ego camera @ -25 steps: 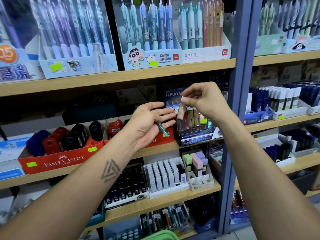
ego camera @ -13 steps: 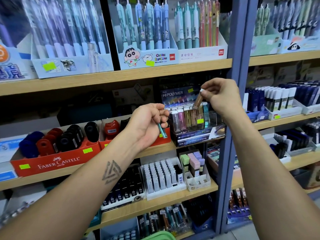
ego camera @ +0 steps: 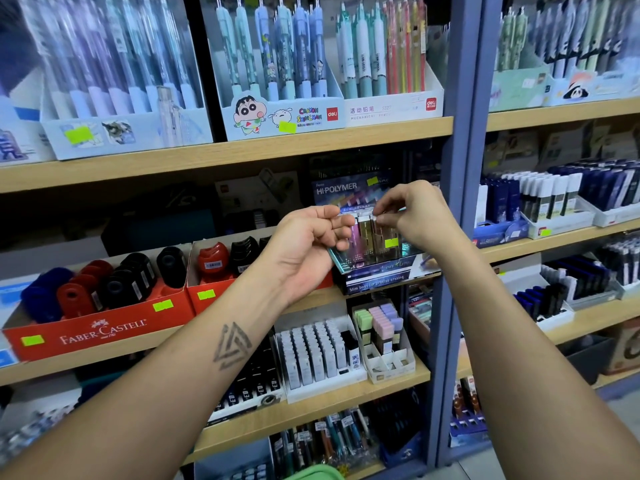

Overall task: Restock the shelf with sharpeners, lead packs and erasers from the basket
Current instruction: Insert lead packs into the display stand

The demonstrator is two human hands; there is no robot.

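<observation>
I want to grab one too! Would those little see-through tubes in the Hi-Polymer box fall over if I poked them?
Probably not easily: the tubes stand packed side by side in the Hi-Polymer display box. Alone, a tall slim one would likely tip. They look smooth, perhaps slippery, and light.

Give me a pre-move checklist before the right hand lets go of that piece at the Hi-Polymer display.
1. Right hand over the display: ok, its fingertips pinch a slim piece at the top of the row.
2. Piece seated in a slot: cannot tell, fingers cover its top.
3. Left hand free to steady the display: not ok, its fingers are curled against the pieces at the row's left end; what it holds cannot be told.
4. Display standing on the shelf: ok, beside the red sharpener box.
5. Row upright: ok, the visible pieces stand vertical.
6. Basket in reach: ok, green rim shows at the bottom edge.
</observation>
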